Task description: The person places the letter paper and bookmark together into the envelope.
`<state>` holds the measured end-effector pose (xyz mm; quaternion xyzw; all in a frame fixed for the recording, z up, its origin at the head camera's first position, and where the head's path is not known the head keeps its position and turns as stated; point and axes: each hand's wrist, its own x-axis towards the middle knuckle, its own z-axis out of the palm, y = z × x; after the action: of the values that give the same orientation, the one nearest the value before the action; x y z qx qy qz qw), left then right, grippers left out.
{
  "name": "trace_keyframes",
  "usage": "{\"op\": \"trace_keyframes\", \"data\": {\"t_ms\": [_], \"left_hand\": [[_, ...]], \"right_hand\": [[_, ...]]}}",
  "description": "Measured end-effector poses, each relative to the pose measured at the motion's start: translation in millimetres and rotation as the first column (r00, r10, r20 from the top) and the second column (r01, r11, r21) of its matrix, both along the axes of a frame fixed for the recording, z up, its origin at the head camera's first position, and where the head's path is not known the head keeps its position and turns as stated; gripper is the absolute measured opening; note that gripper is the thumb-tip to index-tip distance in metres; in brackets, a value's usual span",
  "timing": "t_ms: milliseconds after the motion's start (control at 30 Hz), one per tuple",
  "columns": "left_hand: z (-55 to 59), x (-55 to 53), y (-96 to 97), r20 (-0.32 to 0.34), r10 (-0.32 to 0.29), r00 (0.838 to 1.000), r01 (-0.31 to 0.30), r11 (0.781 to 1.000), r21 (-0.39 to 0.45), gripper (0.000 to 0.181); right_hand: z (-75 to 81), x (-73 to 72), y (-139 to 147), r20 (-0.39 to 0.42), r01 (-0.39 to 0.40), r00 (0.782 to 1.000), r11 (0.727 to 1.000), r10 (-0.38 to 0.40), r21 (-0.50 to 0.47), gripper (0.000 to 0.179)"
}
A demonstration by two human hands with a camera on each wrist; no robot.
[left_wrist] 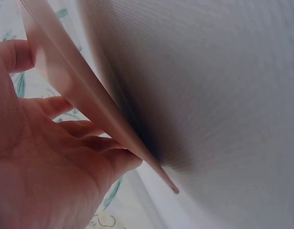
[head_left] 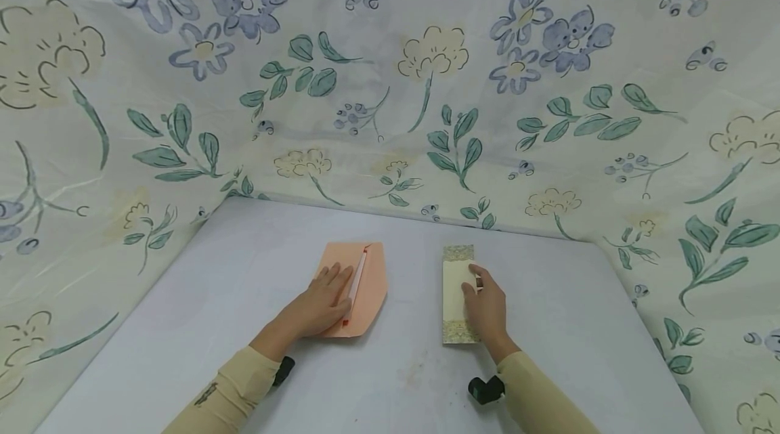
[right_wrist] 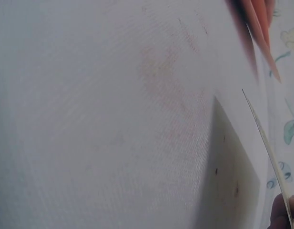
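Observation:
The left hand (head_left: 323,302) lies with its fingers stretched over a peach paper envelope (head_left: 370,292). A narrow white strip (head_left: 356,285) with red at both ends runs slantwise along the envelope, beside the fingers. Seen from the left wrist, fingertips touch the envelope (left_wrist: 85,90), and a dark shadow lies along its edge. The right hand (head_left: 489,305) pinches the right side of a long cream card (head_left: 456,292) with speckled green-grey bands at its top and bottom. In the right wrist view the card (right_wrist: 266,143) appears edge-on above the table, casting a shadow.
Both hands work over a white table (head_left: 402,366) with faint brownish smudges near its front. Floral sheeting (head_left: 378,102) rises behind it and at both sides. Small black devices (head_left: 486,390) sit under the wrists.

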<state>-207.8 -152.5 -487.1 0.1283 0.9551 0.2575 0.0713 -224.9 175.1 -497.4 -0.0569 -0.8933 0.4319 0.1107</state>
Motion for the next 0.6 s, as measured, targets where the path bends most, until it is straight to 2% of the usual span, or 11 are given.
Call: {"op": "trace_keyframes", "data": {"t_ms": [600], "left_hand": [[0.5, 0.0, -0.5, -0.003, -0.003, 1.000, 0.003, 1.000, 0.000, 0.068]], "right_hand": [[-1.3, -0.9, -10.3, 0.008, -0.004, 1.000, 1.000, 0.004, -0.010, 0.044]]}}
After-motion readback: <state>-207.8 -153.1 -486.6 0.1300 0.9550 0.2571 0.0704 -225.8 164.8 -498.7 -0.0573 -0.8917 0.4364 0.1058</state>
